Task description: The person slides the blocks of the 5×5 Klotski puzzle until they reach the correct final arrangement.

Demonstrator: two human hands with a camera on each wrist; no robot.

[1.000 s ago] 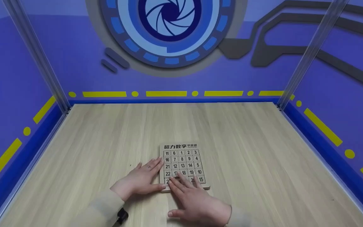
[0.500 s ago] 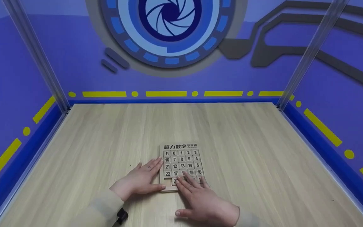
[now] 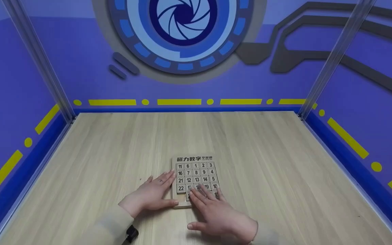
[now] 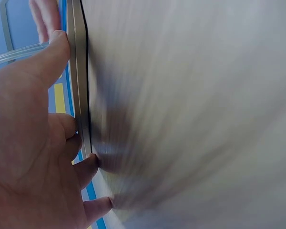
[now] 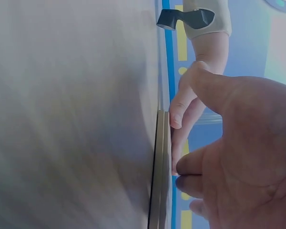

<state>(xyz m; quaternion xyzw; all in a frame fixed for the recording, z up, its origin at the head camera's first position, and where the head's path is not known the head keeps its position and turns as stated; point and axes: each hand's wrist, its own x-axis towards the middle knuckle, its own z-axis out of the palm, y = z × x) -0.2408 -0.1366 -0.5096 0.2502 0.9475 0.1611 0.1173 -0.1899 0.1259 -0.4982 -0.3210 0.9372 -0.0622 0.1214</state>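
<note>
A wooden sliding number puzzle (image 3: 192,158) lies flat on the table, its numbered tiles in rows below a printed heading. A bare gap shows at the bottom-left corner of its tile field. My left hand (image 3: 153,194) rests along the puzzle's left side, fingertips at the edge and thumb by the lower-left corner. With fingers stretched out, my right hand (image 3: 218,214) touches the lower tiles and covers part of the bottom rows. Its thumb stays off the board. In the left wrist view, the puzzle's edge (image 4: 81,86) runs beside the left thumb and fingers.
The wood-grain table (image 3: 131,143) surrounds the puzzle. Blue printed walls (image 3: 56,68) stand at the back and both sides, with clear corner posts (image 3: 339,61). A black band (image 3: 132,234) sits at the left sleeve.
My right hand has shifted right, and the bottom-row tiles it touches have slid right. The gap now shows at the bottom-left corner. My left hand has stayed in place.
</note>
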